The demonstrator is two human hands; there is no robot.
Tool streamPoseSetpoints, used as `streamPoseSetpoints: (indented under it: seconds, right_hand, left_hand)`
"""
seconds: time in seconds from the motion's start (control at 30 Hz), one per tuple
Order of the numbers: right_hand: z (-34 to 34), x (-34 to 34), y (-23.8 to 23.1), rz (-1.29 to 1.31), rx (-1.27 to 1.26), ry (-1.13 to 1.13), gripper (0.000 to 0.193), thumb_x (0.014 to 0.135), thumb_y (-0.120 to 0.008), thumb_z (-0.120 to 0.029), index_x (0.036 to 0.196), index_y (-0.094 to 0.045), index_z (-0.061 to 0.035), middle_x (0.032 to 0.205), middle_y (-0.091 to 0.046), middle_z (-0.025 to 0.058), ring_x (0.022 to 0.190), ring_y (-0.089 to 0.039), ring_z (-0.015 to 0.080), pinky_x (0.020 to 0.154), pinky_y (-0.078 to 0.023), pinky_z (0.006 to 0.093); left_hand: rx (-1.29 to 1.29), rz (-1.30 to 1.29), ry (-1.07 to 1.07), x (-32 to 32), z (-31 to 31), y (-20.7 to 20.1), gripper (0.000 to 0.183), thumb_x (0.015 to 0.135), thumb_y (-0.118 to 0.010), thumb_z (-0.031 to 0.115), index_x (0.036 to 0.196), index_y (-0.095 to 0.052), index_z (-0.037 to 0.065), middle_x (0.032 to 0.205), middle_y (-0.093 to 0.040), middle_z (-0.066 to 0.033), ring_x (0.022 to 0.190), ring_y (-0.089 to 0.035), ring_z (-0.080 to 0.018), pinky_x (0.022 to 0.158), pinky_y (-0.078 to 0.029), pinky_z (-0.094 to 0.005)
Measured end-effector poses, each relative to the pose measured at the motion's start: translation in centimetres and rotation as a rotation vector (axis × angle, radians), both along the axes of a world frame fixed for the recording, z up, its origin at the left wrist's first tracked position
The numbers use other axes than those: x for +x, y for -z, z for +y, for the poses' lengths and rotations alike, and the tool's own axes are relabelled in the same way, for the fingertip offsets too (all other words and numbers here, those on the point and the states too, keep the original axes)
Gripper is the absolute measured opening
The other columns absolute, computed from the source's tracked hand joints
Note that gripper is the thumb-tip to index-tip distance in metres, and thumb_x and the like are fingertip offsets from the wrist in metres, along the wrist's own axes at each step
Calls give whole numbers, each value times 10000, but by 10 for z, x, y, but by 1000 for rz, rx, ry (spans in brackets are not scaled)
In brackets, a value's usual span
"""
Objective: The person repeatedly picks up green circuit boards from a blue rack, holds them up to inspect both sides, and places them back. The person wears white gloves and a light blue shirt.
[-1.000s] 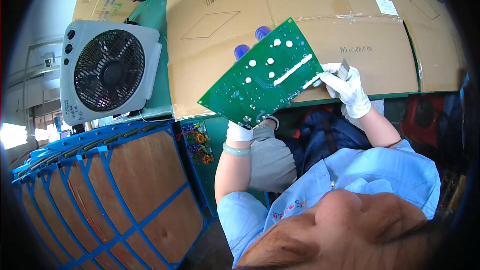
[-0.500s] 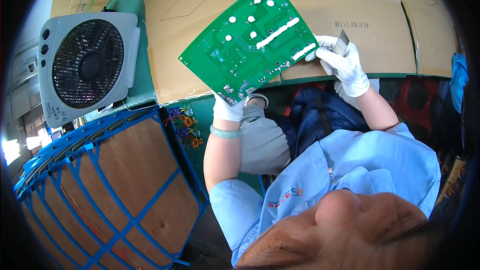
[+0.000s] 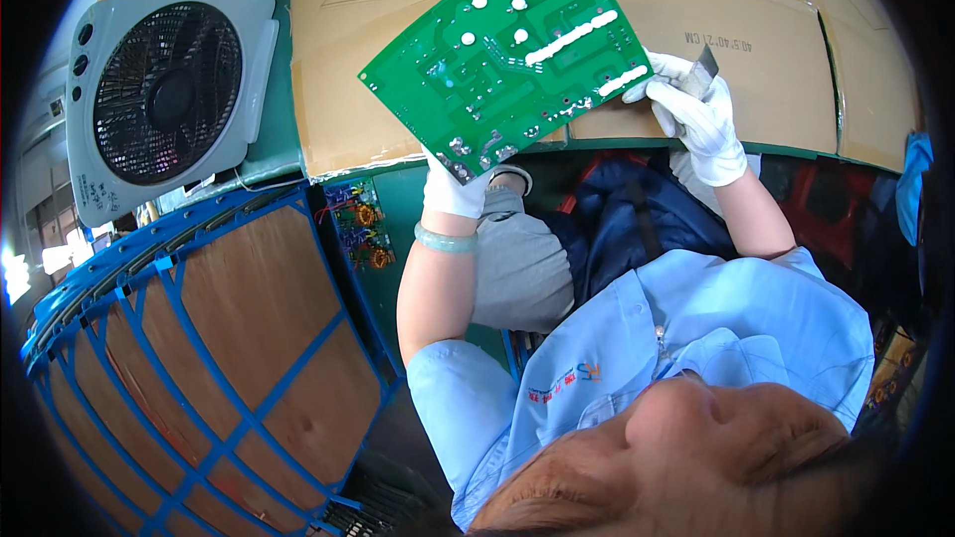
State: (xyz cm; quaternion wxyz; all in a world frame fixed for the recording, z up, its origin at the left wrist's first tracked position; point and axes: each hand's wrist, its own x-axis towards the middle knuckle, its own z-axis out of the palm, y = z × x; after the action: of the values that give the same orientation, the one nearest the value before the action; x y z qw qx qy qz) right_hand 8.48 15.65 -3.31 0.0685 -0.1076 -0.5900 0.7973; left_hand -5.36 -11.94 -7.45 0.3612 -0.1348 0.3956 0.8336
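Observation:
A green circuit board [image 3: 497, 65] is held up tilted over a cardboard surface, its soldered side showing. White blobs and two white strips lie on that side. My left hand [image 3: 455, 187], in a white glove, grips the board's lower corner; its fingers are mostly hidden behind the board. At the right corner my gloved right hand [image 3: 699, 124] has its thumb and fingertips against the edge. From the same hand sticks a small grey flat blade [image 3: 704, 65], pointing up; how it is held is partly hidden.
Large cardboard boxes [image 3: 736, 0] spread along the far side. To the left stands a grey box fan [image 3: 254, 104]. Below it is a brown wooden panel rack with blue straps [image 3: 274, 298]. Small boards with copper coils [image 3: 366, 214] lie beside the rack.
Within the view, the board and my right hand sit slightly higher and farther right. The surroundings have shifted as well, with the fan higher. Both hands keep their hold.

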Motion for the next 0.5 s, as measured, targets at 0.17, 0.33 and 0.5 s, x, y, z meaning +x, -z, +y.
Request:
streamPoseSetpoints:
  seconds: [0.17, 0.33, 0.5]
  right_hand:
    - [-2, -1, 2, 43, 20, 8, 427, 898, -564, -121, 1265, -550, 96, 941, -692, 173, 506, -445, 40, 468, -325, 185]
    - [0, -1, 3, 7, 51, 8, 416, 901, -551, -120, 1264, -555, 83, 945, -699, 174, 483, -405, 36, 446, -296, 195]
    - [0, -2, 10, 50, 39, 4, 415, 909, -546, -125, 1275, -553, 71, 954, -700, 175, 473, -394, 33, 435, -280, 192]
  left_hand:
    - [13, -5, -18, 5, -1, -6, 480, 986, -422, 347, 1374, -440, 64, 1360, -507, -143, 1222, -508, -337, 1005, -431, -508]
    - [34, -10, -43, 6, -3, -3, 479, 986, -427, 343, 1374, -440, 64, 1361, -507, -140, 1223, -507, -335, 1007, -428, -507]
    - [49, 1, -56, 5, -4, -3, 477, 985, -431, 340, 1373, -441, 64, 1362, -507, -138, 1225, -505, -334, 1010, -425, -505]
